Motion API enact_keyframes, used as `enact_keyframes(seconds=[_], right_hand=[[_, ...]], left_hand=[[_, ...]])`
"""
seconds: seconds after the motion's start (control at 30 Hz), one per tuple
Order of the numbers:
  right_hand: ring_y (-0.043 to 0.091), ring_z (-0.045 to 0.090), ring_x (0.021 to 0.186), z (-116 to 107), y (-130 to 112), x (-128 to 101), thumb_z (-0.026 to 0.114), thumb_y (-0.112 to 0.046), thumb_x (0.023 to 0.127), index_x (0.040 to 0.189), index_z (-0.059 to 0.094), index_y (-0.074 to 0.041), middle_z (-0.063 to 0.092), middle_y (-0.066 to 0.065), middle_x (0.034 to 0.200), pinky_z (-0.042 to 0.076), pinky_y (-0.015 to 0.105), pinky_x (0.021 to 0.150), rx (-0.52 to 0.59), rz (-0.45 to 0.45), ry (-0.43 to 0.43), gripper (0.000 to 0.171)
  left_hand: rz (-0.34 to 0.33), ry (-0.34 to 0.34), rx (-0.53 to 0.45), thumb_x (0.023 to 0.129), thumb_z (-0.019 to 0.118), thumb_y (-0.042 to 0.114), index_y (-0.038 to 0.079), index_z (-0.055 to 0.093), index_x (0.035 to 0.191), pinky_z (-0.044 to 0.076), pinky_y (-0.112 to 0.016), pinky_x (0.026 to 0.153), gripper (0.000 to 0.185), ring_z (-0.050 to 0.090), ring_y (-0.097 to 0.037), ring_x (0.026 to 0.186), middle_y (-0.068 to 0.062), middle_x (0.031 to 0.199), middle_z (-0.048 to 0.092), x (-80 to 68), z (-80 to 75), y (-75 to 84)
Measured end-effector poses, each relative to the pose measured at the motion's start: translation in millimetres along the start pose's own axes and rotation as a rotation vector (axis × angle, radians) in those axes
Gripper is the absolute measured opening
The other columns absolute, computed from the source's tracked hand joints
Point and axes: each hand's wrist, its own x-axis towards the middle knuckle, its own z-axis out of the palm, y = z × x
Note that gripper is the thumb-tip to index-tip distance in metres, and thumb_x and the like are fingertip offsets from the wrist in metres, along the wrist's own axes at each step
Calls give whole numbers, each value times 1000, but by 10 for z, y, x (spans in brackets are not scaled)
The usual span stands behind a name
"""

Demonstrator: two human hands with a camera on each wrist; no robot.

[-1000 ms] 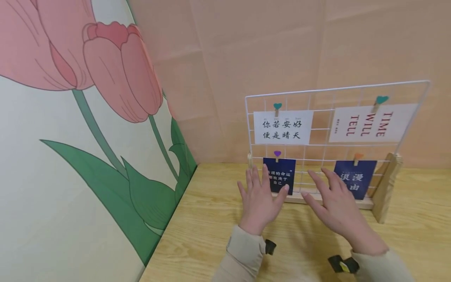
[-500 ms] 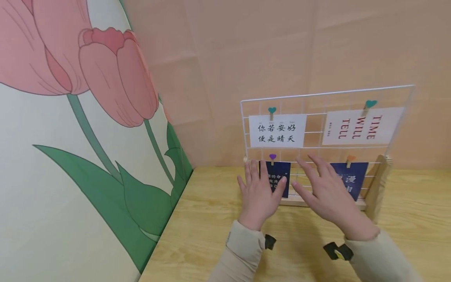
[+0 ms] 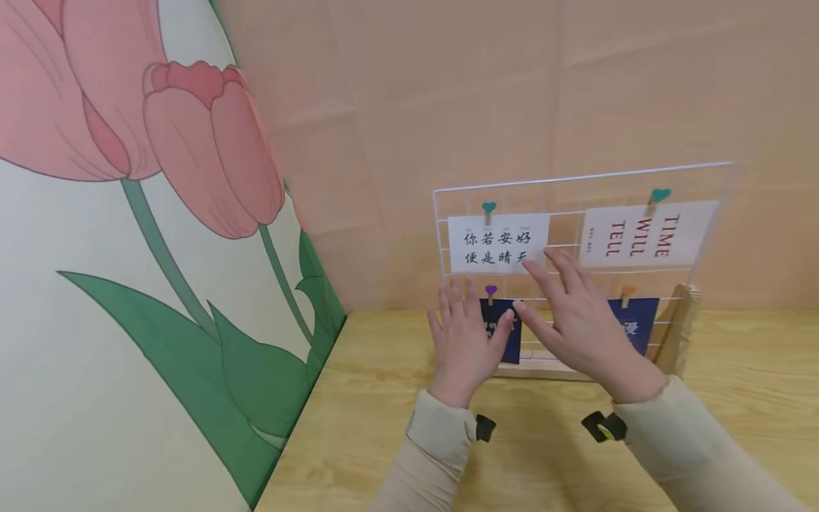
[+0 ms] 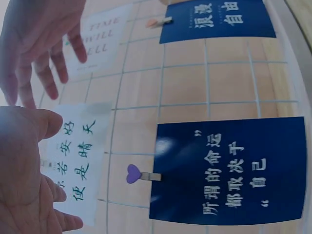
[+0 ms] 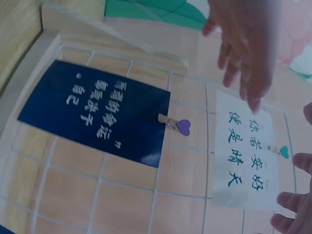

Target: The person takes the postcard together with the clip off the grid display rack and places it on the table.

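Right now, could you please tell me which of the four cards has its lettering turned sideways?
In the head view, the upper-right white card: its red TIME WILL TELL runs downward; the other three cards read across.

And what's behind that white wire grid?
Through the wire grid you can see a creased peach backdrop and, lower down, the wooden tabletop. Whatever sits directly behind the four cards is covered, so I can't tell.

Tulip mural (image 3: 169, 235) (pink and green), peach backdrop (image 3: 448, 99) — faintly creased, wood-grain tabletop (image 3: 358, 405)

Upright white wire grid (image 3: 576, 178) with four clipped cards (image 3: 476, 249), white above navy.
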Motion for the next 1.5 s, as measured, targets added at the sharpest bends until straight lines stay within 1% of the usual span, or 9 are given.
enact_keyframes(seconds=[0.17,0.4,0.57,0.67,0.83,1.0,1.17,1.37,1.5], right_hand=[[50,25,148,-25,5,139,57,-44,105,155,41,-6,30,30,159,16,62,121,-6,-48,14,65],[52,33,143,-97,-22,347,63,-38,102,153,44,-4,34,29,157,27,69,113,-6,-97,34,64],[54,40,136,-158,-1,533,68,-25,98,151,44,-3,36,30,155,33,72,107,4,-132,45,63],[55,41,135,-202,24,622,69,-22,98,151,45,-1,37,30,154,34,71,107,17,-142,47,61],[53,43,135,-235,68,719,70,-21,98,149,47,0,41,30,151,34,69,109,-2,-146,38,60],[53,47,130,-256,67,834,68,-21,100,147,48,2,43,29,150,35,69,107,11,-127,15,56],[53,51,123,-265,58,931,66,-21,102,146,49,5,47,29,146,39,69,103,22,-94,-11,54],[51,46,133,-298,30,1021,59,-29,105,153,43,0,43,27,152,34,67,109,17,12,-123,57],[52,41,138,-310,4,1059,56,-31,107,156,39,0,40,28,155,32,67,112,22,42,-173,60]], left_hand=[[1,-3,-5,105,34,66,11,14,166,10,-64,121,84,2,-33,157,-15,171,11,44,-60,-9],[2,-19,-17,105,34,65,11,12,167,7,-62,121,85,1,-32,157,-14,172,9,69,-98,-11],[23,30,-24,105,40,61,9,13,166,16,-62,120,84,10,-35,156,-16,171,13,155,-132,-15],[30,49,-27,105,44,59,9,14,166,20,-61,120,84,13,-35,156,-16,170,15,212,-149,8],[24,5,-55,105,44,60,10,12,166,20,-59,121,85,11,-33,157,-15,171,10,249,-140,54],[3,2,-80,105,44,59,11,9,167,18,-55,122,85,10,-34,156,-16,171,7,270,-131,72],[5,8,-149,106,47,55,10,10,166,20,-57,121,84,12,-40,155,-20,170,5,277,-113,53],[-16,35,-253,105,51,50,8,11,166,26,-57,119,84,18,-40,154,-22,170,8,311,-116,23],[-23,24,-296,105,52,49,8,11,166,26,-56,120,84,18,-37,154,-20,170,9,323,-118,1]])
